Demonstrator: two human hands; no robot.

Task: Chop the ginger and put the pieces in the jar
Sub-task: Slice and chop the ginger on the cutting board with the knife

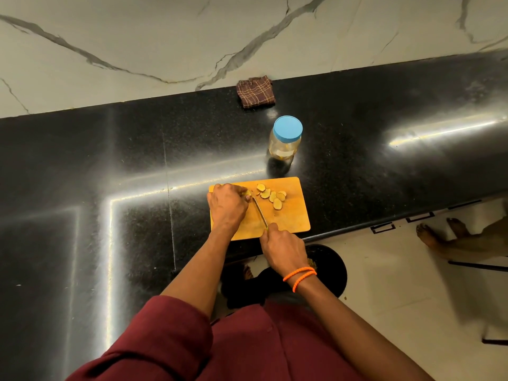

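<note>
From the head view, a board (291,215) was seen on a black counter (110,174). The ginger (248,192) was held down at the board's far left by the curled fingers of the left hand (227,206). A knife (259,211) was gripped by the right hand (284,250), its blade beside the ginger. Slices (272,196) lay right of the blade. Beyond the board stood the jar (285,140), its blue lid (287,128) on, and farther back a cloth (256,91).

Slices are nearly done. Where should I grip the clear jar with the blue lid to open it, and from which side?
Probably grip the clear jar with the blue lid around its round lid, coming straight down from above. It stands upright beyond the wooden cutting board, lid uppermost and unobstructed. Steady the clear body from the side while twisting.
</note>
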